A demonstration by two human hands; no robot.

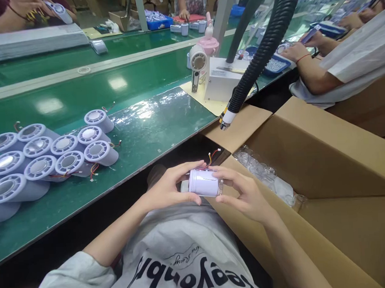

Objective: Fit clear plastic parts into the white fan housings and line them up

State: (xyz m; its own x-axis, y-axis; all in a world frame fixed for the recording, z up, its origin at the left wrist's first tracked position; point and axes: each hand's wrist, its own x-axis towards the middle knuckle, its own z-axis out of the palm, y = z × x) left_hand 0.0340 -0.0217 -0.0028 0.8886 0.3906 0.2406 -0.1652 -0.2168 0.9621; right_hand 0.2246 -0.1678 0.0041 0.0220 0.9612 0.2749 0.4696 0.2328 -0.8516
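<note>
In front of the shirt (184,237), the pale cylinder (203,184), seemingly light, stiff and slick, is clasped by left hand (169,187) and right hand (246,193) at opposite ends, likely safest (the wires (215,153) look fragile).

A glossy green desk (159,126) runs across the view, its surface catching bright reflections. On its near left stand lavender cylinders (40,167) in a tight cluster, ringed faces up (several trail thin wires with small connectors). Farther right, 1 yellow sheet (203,102) lies at the edge, carrying 1 white box (220,84) and, just beside it, 1 upright handheld fan (197,60). Beyond a pale lengthwise strip (123,60), 1 blue basket (162,24) sits at the far side.
</note>
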